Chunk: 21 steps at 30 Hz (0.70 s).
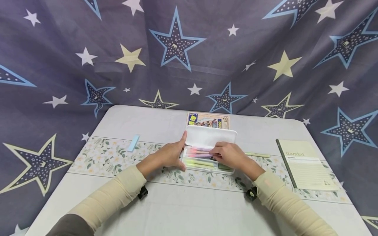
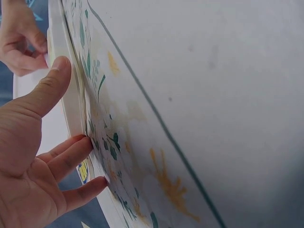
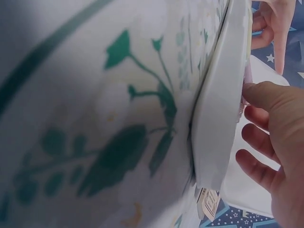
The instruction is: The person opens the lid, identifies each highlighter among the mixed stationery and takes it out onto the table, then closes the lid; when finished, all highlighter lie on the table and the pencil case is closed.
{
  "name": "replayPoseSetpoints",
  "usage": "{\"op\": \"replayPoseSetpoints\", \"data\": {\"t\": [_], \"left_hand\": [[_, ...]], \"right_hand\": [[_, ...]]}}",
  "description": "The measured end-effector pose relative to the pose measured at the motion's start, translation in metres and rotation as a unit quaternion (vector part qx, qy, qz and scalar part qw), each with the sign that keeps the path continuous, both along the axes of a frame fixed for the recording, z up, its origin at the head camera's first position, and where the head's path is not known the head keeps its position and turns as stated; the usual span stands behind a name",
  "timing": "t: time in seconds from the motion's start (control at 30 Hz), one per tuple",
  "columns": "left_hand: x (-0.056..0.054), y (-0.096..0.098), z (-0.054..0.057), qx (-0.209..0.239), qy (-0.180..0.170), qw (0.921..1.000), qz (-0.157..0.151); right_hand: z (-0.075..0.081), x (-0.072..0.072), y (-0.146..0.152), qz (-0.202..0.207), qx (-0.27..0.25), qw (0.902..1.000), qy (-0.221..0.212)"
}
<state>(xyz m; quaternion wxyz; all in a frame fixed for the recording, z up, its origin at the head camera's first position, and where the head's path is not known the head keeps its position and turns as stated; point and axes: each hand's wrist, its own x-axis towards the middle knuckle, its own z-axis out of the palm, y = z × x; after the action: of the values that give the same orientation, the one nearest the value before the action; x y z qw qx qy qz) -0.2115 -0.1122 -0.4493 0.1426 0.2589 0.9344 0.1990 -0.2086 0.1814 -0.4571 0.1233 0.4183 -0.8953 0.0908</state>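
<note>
We Are Watching a Right Hand [image 1: 229, 154] Pinching a Purple Pen [image 1: 203, 156] in a White Case [image 3: 216, 133]

We are taking the case as the centre of our dial, with 12 o'clock pointing straight away from the person. The case is lying near the middle of the table [image 1: 165, 203], on a floral strip [image 1: 118, 156], and its lid [image 1: 210, 136] is leaning back at 12. Inside, we are seeing pink pens [image 1: 193, 150] toward 11, yellow pens [image 1: 200, 163] toward 7 and a dark green item [image 1: 223, 167] toward 4.

At 3 o'clock, the right hand is curling over the case, its thumb and fingers clamped on the purple pen. At 9 o'clock, the left hand [image 1: 169, 154] is bracing the case with thumb and fingers well apart; the thumb is resting by the near-left corner and the fingers are lying beside the lid's left edge.

Farther out, we are finding a yellow-green pen [image 1: 260, 155] lying at 3, partly hidden by the right wrist, and a notebook marked "Gambit" [image 1: 305, 170] lying well beyond it. A light blue strip [image 1: 134, 143] is lying at 9, past the left hand. A printed card [image 1: 208, 118] is showing at 12, just behind the lid, and a star-patterned curtain [image 1: 212, 75] is hanging beyond the table.
</note>
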Motion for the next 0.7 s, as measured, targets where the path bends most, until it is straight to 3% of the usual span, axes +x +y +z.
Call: {"op": "replayPoseSetpoints", "data": {"t": [0.33,0.7], "left_hand": [[0.000,-0.001,-0.001,0.005,0.008,0.9999,-0.009],[-0.002,-0.001,-0.003,0.002,0.012,0.9999,-0.010]], "right_hand": [[0.001,-0.002,0.007,-0.003,0.014,0.9999,-0.006],[0.008,0.000,0.022,-0.020,-0.014,0.9996,-0.015]]}}
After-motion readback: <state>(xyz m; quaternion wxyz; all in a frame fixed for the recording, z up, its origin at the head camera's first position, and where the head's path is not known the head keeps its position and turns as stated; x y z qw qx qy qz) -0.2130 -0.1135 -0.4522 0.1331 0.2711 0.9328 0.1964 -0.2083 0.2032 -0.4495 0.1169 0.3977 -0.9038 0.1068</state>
